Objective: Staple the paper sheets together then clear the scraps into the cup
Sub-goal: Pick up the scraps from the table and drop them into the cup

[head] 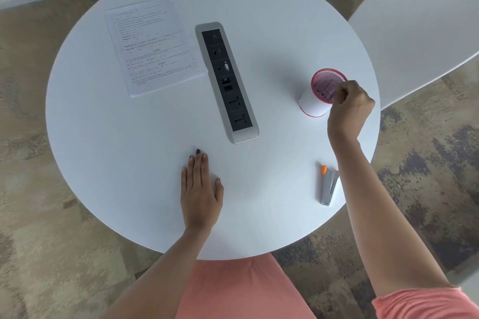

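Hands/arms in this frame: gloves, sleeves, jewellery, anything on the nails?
No gloves, rings or watch visible on the left hand or right hand. Dark polish on the left nails. Forearms uncovered; a short coral sleeve shows on the right upper arm.

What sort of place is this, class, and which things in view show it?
Probably an office or meeting room: a round white table with a built-in power and data socket strip, standing on patterned carpet.

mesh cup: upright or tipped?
Upright: the mesh cup stands on its base on the table, open rim facing up.
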A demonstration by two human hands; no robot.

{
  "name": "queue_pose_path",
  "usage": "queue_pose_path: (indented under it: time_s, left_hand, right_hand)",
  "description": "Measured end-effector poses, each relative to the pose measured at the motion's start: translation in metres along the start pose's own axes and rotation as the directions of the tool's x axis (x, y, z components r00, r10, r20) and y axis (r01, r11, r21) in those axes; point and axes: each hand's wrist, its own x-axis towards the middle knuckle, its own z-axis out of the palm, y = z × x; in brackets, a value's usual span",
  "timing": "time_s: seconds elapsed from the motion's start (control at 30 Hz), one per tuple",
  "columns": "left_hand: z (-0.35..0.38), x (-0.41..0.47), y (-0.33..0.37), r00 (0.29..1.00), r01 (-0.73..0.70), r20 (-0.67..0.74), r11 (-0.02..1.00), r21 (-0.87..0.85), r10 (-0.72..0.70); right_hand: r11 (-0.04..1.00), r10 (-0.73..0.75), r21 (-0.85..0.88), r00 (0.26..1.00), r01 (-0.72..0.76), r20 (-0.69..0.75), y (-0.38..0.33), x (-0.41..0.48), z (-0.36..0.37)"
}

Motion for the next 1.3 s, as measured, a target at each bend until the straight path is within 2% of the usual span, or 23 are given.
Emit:
queue_pose_path:
  time_s: [0.27,0.43,0.5,0.6,0.77,0.9,1.03,1.17,1.3]
  left_hand:
    - [0.0,0.0,-0.001,1.0,-0.003,-0.001,1.0,0.003,0.003]
    - [-0.001,0.0,0.0,1.0,-0.005,-0.008,1.0,-0.001,0.005]
    - [-0.001,0.0,0.0,1.0,-0.004,-0.009,1.0,-0.002,0.004]
    - [-0.001,0.0,0.0,1.0,-0.005,-0.007,1.0,-0.007,0.005]
    - [-0.001,0.0,0.0,1.0,-0.002,-0.012,1.0,-0.002,0.002]
    - [-0.001,0.0,0.001,1.0,-0.005,-0.025,1.0,-0.007,0.005]
    - [-0.001,0.0,0.0,1.0,-0.006,-0.026,1.0,-0.004,0.006]
    - [-0.001,0.0,0.0,1.0,-0.011,-0.025,1.0,0.001,0.011]
    - [-0.001,0.0,0.0,1.0,-0.009,-0.019,1.0,-0.003,0.009]
  right_hand:
    - [1.0,0.006,0.004,1.0,-0.006,0.027,-0.003,0.008,0.004]
    - [0.998,-0.016,0.058,0.998,0.02,-0.068,-0.015,-0.028,-0.006]
    - [0.991,-0.027,0.132,1.0,0.026,0.007,-0.017,-0.06,-0.012]
    - [0.98,-0.033,0.2,0.977,-0.01,0.21,-0.019,-0.122,-0.019]
    - [0.969,0.091,0.155,0.859,-0.194,0.505,-0.017,-0.201,-0.029]
    - [0.967,0.145,0.091,0.804,-0.24,0.577,-0.015,-0.218,-0.036]
    - [0.983,0.116,0.038,0.777,-0.177,0.619,-0.016,-0.213,-0.034]
    - [0.999,0.013,-0.035,0.786,0.011,0.618,-0.019,-0.216,-0.028]
    - [0.983,0.003,-0.14,0.762,0.115,0.647,-0.02,-0.22,-0.024]
